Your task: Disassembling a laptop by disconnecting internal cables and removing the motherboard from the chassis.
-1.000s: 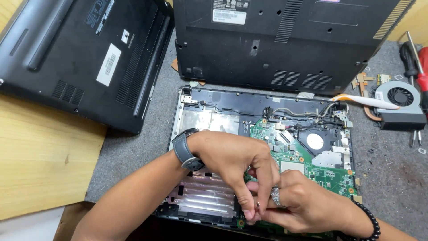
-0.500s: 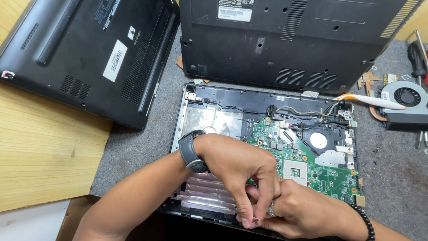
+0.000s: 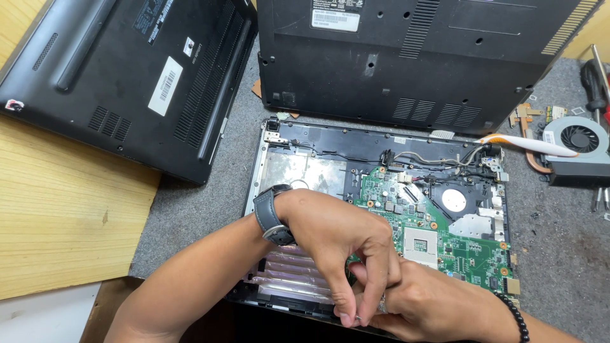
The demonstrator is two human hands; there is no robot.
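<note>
An opened laptop chassis [image 3: 318, 136] lies on a grey mat, with its green motherboard [image 3: 457, 244] exposed on the right and a bare metal bay on the left. My left hand [image 3: 337, 238], with a dark wristwatch, reaches over the chassis's front edge. Its thumb and fingers pinch a small metal part [image 3: 358, 317]. My right hand [image 3: 432, 305], wearing a ring and a bead bracelet, is curled against the left fingertips at the same spot. What it holds is hidden.
Two black laptop bottom covers lie upside down, one at the back left [image 3: 127, 76] and one at the back [image 3: 419, 57]. A cooling fan with copper heatpipe [image 3: 575, 143] and red-handled tools [image 3: 597, 76] sit at the right. Wooden tabletop [image 3: 57, 222] is at the left.
Both hands stay together at the chassis's front edge, shifting slightly lower in view. The fingers have worked a little against each other. Nothing else has moved.
</note>
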